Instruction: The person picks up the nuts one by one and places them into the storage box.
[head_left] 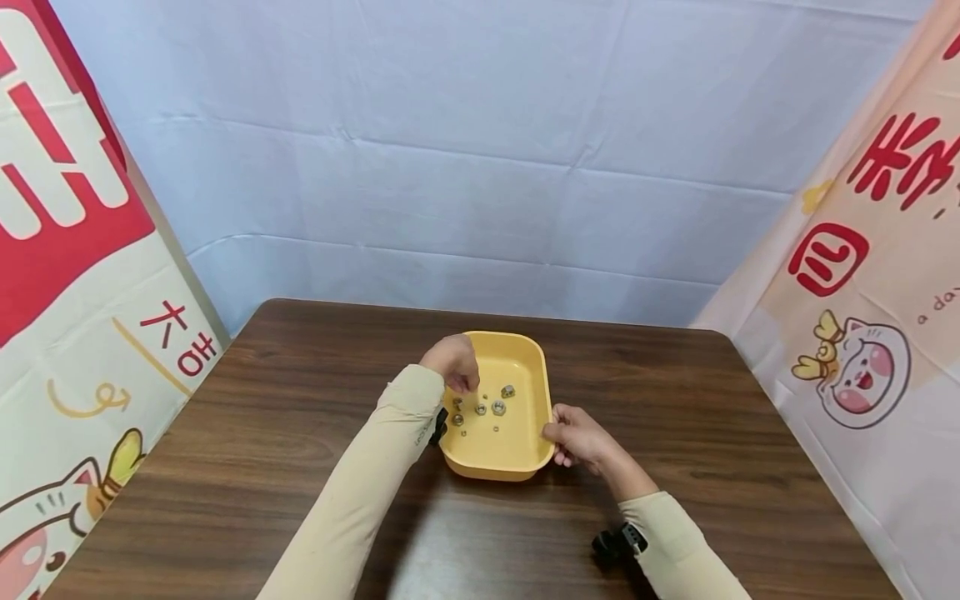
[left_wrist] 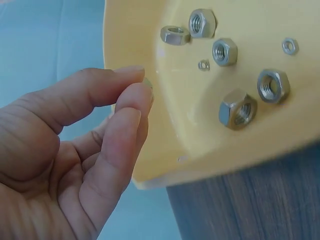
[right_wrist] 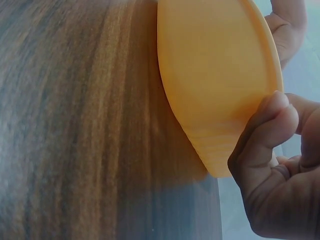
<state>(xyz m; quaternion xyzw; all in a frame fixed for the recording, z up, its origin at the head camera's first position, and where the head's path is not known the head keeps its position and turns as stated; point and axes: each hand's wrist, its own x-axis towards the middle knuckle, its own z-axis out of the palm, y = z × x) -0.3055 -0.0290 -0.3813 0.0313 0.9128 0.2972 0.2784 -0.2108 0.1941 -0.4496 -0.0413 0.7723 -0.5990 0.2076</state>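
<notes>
A yellow plastic tray stands on the table with several hex nuts of different sizes scattered on its floor. Over the tray's left part, my left hand has thumb and fingertips pinched together. In the left wrist view a sliver of a small metal nut shows between these fingertips, mostly hidden by them. Larger nuts and a tiny nut lie below and beyond that hand. My right hand grips the tray's right rim near its front corner, thumb on one side and curled fingers on the other.
The dark wooden table extends around the tray on all sides. A pale blue cloth hangs behind its back edge. Printed curtains flank it left and right.
</notes>
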